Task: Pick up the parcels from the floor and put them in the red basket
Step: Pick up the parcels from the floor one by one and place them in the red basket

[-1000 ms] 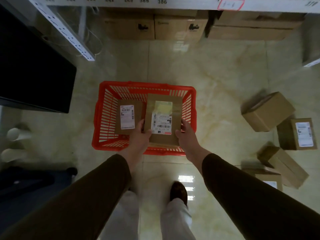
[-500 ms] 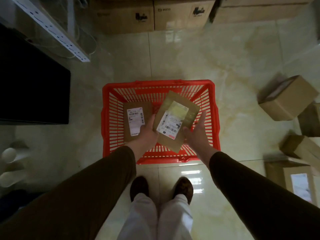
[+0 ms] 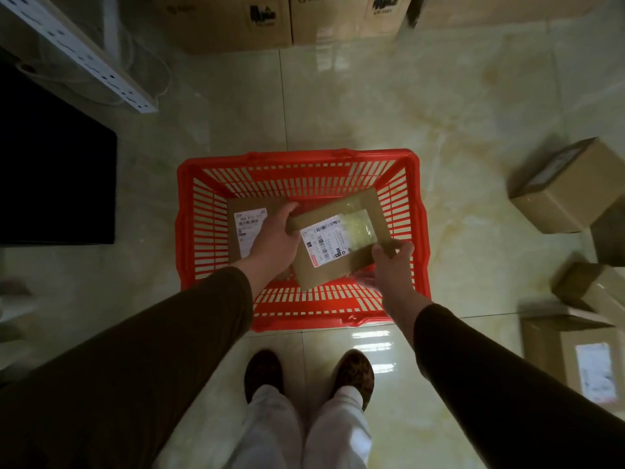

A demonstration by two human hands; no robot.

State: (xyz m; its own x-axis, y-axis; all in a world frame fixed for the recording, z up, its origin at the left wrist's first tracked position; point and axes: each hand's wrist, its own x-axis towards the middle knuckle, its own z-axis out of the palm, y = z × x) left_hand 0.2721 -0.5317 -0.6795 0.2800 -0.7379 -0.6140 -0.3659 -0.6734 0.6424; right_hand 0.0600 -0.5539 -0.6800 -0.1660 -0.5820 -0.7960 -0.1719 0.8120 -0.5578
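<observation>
A red basket (image 3: 417,211) stands on the tiled floor just ahead of my feet. Inside it on the left lies a brown parcel (image 3: 241,211) with a white label. Over the basket's right half I hold a flat brown parcel (image 3: 338,242), label up and turned at an angle. My left hand (image 3: 275,238) grips its left edge and my right hand (image 3: 389,265) pinches its lower right corner. Several more brown parcels lie on the floor at the right, among them a large box (image 3: 561,187) and a labelled one (image 3: 588,363).
Large cardboard cartons (image 3: 236,22) line the back wall. A white perforated shelf rail (image 3: 84,59) and a black panel (image 3: 50,170) stand at the left. My shoes (image 3: 263,370) are close to the basket's near rim.
The view has moved closer over the basket. The held parcel has turned further clockwise and dropped lower into the basket's right half. My right hand now pinches its corner.
</observation>
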